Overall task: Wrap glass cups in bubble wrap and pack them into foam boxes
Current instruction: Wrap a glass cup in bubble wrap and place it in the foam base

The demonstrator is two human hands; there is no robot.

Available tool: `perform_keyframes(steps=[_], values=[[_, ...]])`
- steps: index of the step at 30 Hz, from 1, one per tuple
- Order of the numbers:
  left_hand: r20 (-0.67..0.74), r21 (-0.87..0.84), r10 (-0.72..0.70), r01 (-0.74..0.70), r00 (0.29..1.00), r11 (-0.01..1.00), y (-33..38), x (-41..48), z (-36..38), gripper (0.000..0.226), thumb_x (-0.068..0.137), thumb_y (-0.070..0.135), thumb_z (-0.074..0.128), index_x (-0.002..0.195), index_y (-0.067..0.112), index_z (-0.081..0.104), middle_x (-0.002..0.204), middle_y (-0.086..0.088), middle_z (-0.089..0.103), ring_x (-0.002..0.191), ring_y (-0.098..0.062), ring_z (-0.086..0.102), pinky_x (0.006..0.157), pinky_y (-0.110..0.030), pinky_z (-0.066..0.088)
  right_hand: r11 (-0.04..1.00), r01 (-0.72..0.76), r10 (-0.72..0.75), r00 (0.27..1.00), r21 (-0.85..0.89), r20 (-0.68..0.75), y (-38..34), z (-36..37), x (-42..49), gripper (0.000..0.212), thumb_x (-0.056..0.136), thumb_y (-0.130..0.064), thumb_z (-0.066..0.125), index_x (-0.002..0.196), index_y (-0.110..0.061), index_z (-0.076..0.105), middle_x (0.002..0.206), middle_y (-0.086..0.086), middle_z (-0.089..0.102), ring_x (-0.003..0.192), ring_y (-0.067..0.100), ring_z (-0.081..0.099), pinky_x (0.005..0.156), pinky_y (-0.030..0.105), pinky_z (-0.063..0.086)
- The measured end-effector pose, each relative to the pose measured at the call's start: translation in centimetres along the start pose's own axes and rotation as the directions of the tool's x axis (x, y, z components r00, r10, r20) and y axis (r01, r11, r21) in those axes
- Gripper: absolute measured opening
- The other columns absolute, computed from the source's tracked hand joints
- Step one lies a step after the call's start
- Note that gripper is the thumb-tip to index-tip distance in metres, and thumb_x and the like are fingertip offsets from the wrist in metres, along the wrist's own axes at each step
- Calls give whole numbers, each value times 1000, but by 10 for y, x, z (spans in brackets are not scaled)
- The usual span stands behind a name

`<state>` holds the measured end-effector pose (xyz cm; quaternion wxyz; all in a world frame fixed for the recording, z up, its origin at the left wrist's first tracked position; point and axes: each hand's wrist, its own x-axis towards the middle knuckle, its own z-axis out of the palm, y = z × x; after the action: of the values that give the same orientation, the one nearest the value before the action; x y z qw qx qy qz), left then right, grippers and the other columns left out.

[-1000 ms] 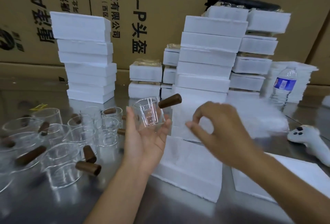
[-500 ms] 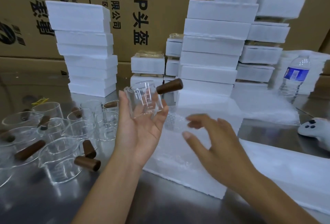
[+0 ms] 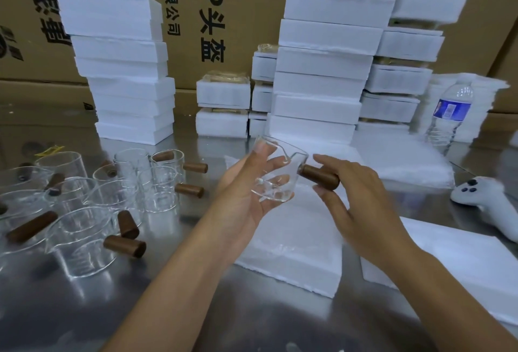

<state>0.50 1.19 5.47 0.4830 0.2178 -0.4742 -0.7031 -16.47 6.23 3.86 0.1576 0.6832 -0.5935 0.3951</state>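
My left hand point(image 3: 241, 200) holds a small clear glass cup point(image 3: 276, 176) with its fingers curled round the body, above the table's middle. The cup's brown wooden handle point(image 3: 319, 178) points right. My right hand point(image 3: 356, 197) grips that handle between thumb and fingers. Below the hands lies a white foam box point(image 3: 294, 248) with a clear bubble-wrap sheet point(image 3: 322, 155) spread over it and behind it. Several more glass cups with wooden handles point(image 3: 120, 206) stand and lie at the left.
Stacks of white foam boxes stand at the back left point(image 3: 123, 71) and back centre point(image 3: 325, 71), before cardboard cartons. A water bottle point(image 3: 451, 116) and a white controller point(image 3: 487, 203) sit at the right. A flat foam lid point(image 3: 448, 262) lies at the lower right on the steel table point(image 3: 252, 318).
My left hand lowered and turned the cup so its handle points right. My right hand came over from the bubble wrap and took hold of the handle.
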Motion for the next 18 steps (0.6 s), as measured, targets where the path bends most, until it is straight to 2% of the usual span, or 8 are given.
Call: perform_keyframes(steps=[2, 6, 9, 11, 13, 15, 16, 18], values=[[-12, 45, 15, -15, 1000, 999, 0, 1, 0, 76, 47, 58, 67, 114, 25, 64, 98, 8, 74, 87, -12, 71, 70, -29, 57, 1000, -4, 4, 999, -1, 52, 1, -2, 0, 36, 89, -49, 43, 124, -42, 45, 105, -29, 40, 94, -10, 29, 87, 16, 26], [-1, 192, 60, -59, 998, 980, -5, 0, 2, 73, 47, 62, 69, 113, 29, 65, 102, 10, 72, 95, -11, 68, 77, -28, 56, 997, 62, -59, 996, -39, 69, -2, -2, -1, 26, 91, -39, 49, 108, -24, 62, 86, -40, 37, 76, -8, 42, 75, 11, 29], [41, 249, 62, -70, 997, 966, -9, -1, 3, 79, 49, 63, 81, 120, 34, 60, 113, 11, 68, 101, -5, 65, 78, -22, 55, 997, 53, -48, 995, -55, 82, -1, -1, -1, 17, 92, -32, 52, 95, -20, 63, 75, -34, 38, 67, -5, 42, 69, 13, 28], [64, 332, 45, -64, 997, 941, -11, 0, 2, 89, 55, 65, 75, 134, 34, 48, 127, 13, 61, 114, -6, 59, 92, -29, 51, 996, 45, -42, 998, -74, 39, 0, -3, 0, 13, 91, -26, 54, 93, -17, 64, 76, -28, 42, 62, 1, 38, 66, 19, 29], [86, 487, 15, -56, 996, 871, -13, 0, 2, 108, 57, 71, 70, 148, 36, 25, 141, 17, 47, 125, -6, 50, 102, -34, 44, 996, 8, -10, 1000, -85, -15, 3, -4, 1, 11, 91, -22, 58, 96, -16, 66, 78, -23, 47, 64, 0, 37, 67, 24, 30], [92, 626, -5, -54, 996, 778, -16, -1, 4, 116, 55, 73, 67, 150, 40, 10, 144, 24, 36, 124, 0, 46, 98, -27, 43, 995, -76, 73, 996, -62, -49, 9, -5, 2, 13, 92, -24, 56, 99, -17, 66, 76, -22, 49, 61, -1, 40, 69, 27, 30], [88, 683, -7, -55, 996, 729, -17, -2, 4, 112, 57, 69, 65, 149, 41, 8, 140, 26, 35, 121, 2, 46, 93, -22, 43, 991, -124, 122, 991, -39, -62, 12, -5, 2, 15, 93, -26, 55, 101, -18, 65, 75, -23, 49, 61, -2, 43, 69, 26, 31], [68, 787, 23, -68, 997, 613, -20, -1, 0, 92, 70, 62, 64, 147, 40, 18, 128, 26, 39, 110, 4, 50, 81, -16, 43, 974, -226, 228, 969, 33, -93, 17, -6, 3, 18, 92, -28, 54, 104, -19, 64, 77, -23, 50, 65, -1, 47, 66, 19, 34]])
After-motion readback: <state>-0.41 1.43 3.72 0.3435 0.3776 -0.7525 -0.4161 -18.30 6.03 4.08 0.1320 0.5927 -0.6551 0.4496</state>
